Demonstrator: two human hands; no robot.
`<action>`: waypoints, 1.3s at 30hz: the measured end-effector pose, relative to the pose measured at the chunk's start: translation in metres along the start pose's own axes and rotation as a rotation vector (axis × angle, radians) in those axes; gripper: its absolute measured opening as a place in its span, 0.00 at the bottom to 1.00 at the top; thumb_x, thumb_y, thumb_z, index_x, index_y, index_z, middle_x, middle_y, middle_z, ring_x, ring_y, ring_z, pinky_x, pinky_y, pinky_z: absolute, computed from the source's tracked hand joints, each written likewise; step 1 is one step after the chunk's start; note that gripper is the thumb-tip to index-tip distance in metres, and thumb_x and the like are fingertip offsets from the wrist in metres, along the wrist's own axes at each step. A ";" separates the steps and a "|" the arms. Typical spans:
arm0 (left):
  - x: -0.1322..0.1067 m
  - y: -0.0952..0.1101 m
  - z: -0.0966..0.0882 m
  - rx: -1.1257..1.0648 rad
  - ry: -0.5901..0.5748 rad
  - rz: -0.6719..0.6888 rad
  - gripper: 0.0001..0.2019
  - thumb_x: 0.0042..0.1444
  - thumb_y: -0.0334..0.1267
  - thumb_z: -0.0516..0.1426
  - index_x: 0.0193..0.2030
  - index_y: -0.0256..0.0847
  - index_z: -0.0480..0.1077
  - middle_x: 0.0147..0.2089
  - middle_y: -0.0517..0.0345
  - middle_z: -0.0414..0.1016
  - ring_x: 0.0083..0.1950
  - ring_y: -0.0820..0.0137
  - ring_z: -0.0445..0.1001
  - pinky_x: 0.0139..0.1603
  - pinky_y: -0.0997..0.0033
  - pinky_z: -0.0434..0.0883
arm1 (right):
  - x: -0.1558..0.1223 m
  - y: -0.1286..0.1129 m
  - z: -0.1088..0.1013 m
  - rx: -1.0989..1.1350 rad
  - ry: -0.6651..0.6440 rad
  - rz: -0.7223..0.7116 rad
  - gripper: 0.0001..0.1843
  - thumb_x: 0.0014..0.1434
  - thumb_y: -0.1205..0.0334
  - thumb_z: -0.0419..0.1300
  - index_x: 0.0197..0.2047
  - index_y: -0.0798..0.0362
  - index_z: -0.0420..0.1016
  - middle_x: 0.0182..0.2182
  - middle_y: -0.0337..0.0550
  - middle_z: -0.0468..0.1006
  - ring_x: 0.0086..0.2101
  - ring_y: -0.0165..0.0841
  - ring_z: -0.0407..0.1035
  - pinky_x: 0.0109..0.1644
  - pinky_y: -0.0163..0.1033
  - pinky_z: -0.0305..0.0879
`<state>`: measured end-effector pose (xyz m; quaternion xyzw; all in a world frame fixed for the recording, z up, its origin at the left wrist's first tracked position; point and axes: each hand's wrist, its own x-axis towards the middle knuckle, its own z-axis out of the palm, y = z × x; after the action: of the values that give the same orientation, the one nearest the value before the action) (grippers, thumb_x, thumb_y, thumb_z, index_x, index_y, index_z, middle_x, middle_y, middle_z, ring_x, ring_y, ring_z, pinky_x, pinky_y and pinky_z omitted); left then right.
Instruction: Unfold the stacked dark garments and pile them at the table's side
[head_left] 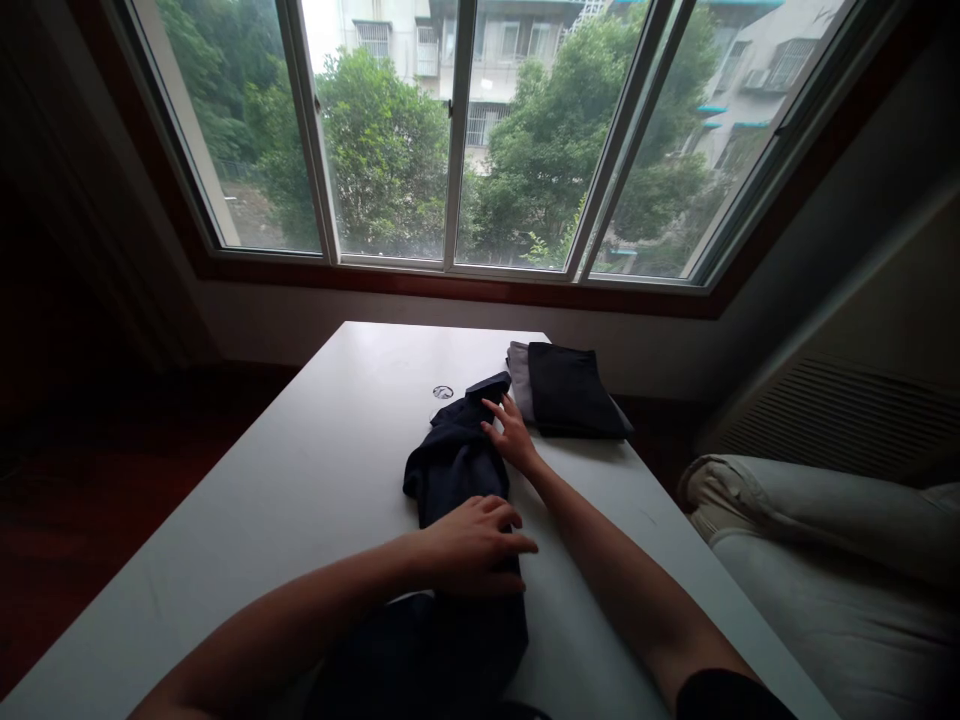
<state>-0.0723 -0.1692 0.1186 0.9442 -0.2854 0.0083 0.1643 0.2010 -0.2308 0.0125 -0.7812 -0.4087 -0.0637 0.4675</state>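
Note:
A dark navy garment (457,460) lies bunched lengthwise on the white table (285,510), running from the middle of the top toward my body. Across its nearer half rests my left hand (480,545), fingers spread and reaching past the cloth's right edge. Farther up, my right hand (510,432) touches the garment's right side near its far end, its fingers apart. Neither hand grips the cloth. The garment's exact kind is unclear, and my left forearm hides part of its near end.
Folded dark and grey clothes (574,390) are stacked at the table's far right edge. A round black-and-white mark or sticker (443,392) shows beyond the garment. A pale cushioned seat (832,560) stands to the right. Behind the table is a wide window (450,150).

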 end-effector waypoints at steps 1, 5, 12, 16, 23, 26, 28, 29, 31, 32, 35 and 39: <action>0.004 -0.005 0.016 0.015 -0.015 0.049 0.22 0.67 0.54 0.59 0.63 0.46 0.73 0.65 0.46 0.71 0.68 0.51 0.66 0.67 0.46 0.64 | 0.001 0.008 -0.002 -0.006 0.001 0.027 0.29 0.63 0.52 0.61 0.66 0.48 0.74 0.69 0.50 0.66 0.70 0.49 0.55 0.74 0.56 0.53; 0.014 -0.015 0.053 0.041 -0.043 0.098 0.17 0.69 0.53 0.57 0.49 0.43 0.77 0.54 0.49 0.78 0.62 0.54 0.72 0.71 0.38 0.56 | 0.002 0.024 -0.009 0.009 -0.032 0.159 0.30 0.66 0.51 0.56 0.69 0.48 0.71 0.59 0.50 0.78 0.55 0.45 0.74 0.62 0.50 0.70; 0.002 -0.021 0.016 0.178 -0.298 -0.181 0.15 0.63 0.49 0.60 0.36 0.40 0.81 0.30 0.49 0.80 0.34 0.57 0.80 0.40 0.59 0.75 | -0.006 0.019 -0.006 -0.116 -0.069 0.169 0.25 0.61 0.66 0.57 0.59 0.45 0.80 0.53 0.45 0.82 0.53 0.45 0.76 0.62 0.48 0.67; -0.017 -0.046 -0.002 0.219 -0.362 -0.325 0.15 0.61 0.50 0.61 0.35 0.40 0.81 0.33 0.46 0.81 0.37 0.53 0.81 0.36 0.60 0.74 | -0.013 0.012 -0.002 -0.025 -0.027 0.142 0.27 0.56 0.66 0.62 0.60 0.45 0.79 0.55 0.47 0.80 0.55 0.47 0.72 0.66 0.49 0.63; -0.063 -0.095 -0.022 0.323 -0.397 -0.524 0.11 0.61 0.42 0.58 0.34 0.41 0.81 0.36 0.47 0.82 0.39 0.57 0.81 0.39 0.63 0.73 | -0.007 0.001 -0.001 0.016 0.152 0.346 0.06 0.58 0.58 0.66 0.41 0.44 0.81 0.32 0.45 0.81 0.44 0.46 0.76 0.52 0.43 0.66; -0.083 -0.090 -0.037 0.227 -0.472 -0.504 0.08 0.59 0.40 0.60 0.33 0.43 0.80 0.34 0.53 0.82 0.37 0.62 0.79 0.37 0.68 0.70 | -0.001 0.003 -0.004 0.017 0.214 0.398 0.10 0.63 0.54 0.60 0.42 0.45 0.81 0.32 0.44 0.81 0.39 0.44 0.75 0.47 0.42 0.67; -0.093 -0.076 -0.044 0.122 -0.539 -0.438 0.07 0.58 0.41 0.61 0.34 0.44 0.80 0.33 0.56 0.81 0.35 0.64 0.77 0.34 0.69 0.68 | 0.001 0.006 -0.004 0.009 0.201 0.416 0.14 0.65 0.52 0.56 0.43 0.46 0.80 0.32 0.43 0.81 0.35 0.42 0.74 0.45 0.42 0.67; -0.095 -0.068 -0.047 0.075 -0.573 -0.395 0.06 0.58 0.41 0.62 0.34 0.45 0.80 0.33 0.57 0.81 0.34 0.65 0.77 0.33 0.70 0.68 | 0.001 0.007 -0.003 0.008 0.193 0.424 0.15 0.65 0.51 0.55 0.44 0.47 0.80 0.32 0.43 0.81 0.34 0.41 0.74 0.46 0.43 0.68; -0.095 -0.050 -0.050 0.031 -0.626 -0.349 0.06 0.57 0.42 0.63 0.37 0.45 0.79 0.34 0.57 0.81 0.34 0.64 0.77 0.32 0.70 0.68 | 0.001 0.009 0.001 0.026 0.189 0.426 0.16 0.65 0.52 0.55 0.48 0.47 0.80 0.33 0.43 0.81 0.34 0.41 0.74 0.48 0.45 0.69; -0.092 -0.042 -0.051 0.052 -0.631 -0.359 0.07 0.57 0.42 0.64 0.40 0.44 0.79 0.35 0.55 0.81 0.35 0.63 0.78 0.33 0.69 0.69 | 0.000 0.010 0.004 0.056 0.181 0.413 0.17 0.63 0.53 0.57 0.51 0.47 0.79 0.35 0.43 0.81 0.36 0.41 0.74 0.50 0.46 0.69; -0.070 -0.028 -0.048 0.229 -0.496 -0.404 0.11 0.61 0.44 0.63 0.46 0.41 0.77 0.41 0.48 0.81 0.43 0.56 0.79 0.42 0.62 0.73 | -0.002 0.010 0.013 0.232 0.117 0.310 0.32 0.55 0.54 0.66 0.63 0.45 0.73 0.44 0.43 0.82 0.45 0.43 0.76 0.58 0.50 0.69; -0.024 -0.042 -0.020 0.327 -0.147 -0.273 0.17 0.67 0.49 0.58 0.55 0.41 0.74 0.61 0.40 0.74 0.64 0.48 0.70 0.62 0.49 0.68 | -0.006 0.005 0.015 0.390 0.006 0.212 0.44 0.51 0.54 0.70 0.71 0.43 0.65 0.55 0.44 0.79 0.56 0.43 0.73 0.64 0.52 0.66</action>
<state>-0.0679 -0.1177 0.1222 0.9862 -0.1612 -0.0367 -0.0125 0.1965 -0.2238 -0.0025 -0.7143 -0.3274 0.0636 0.6152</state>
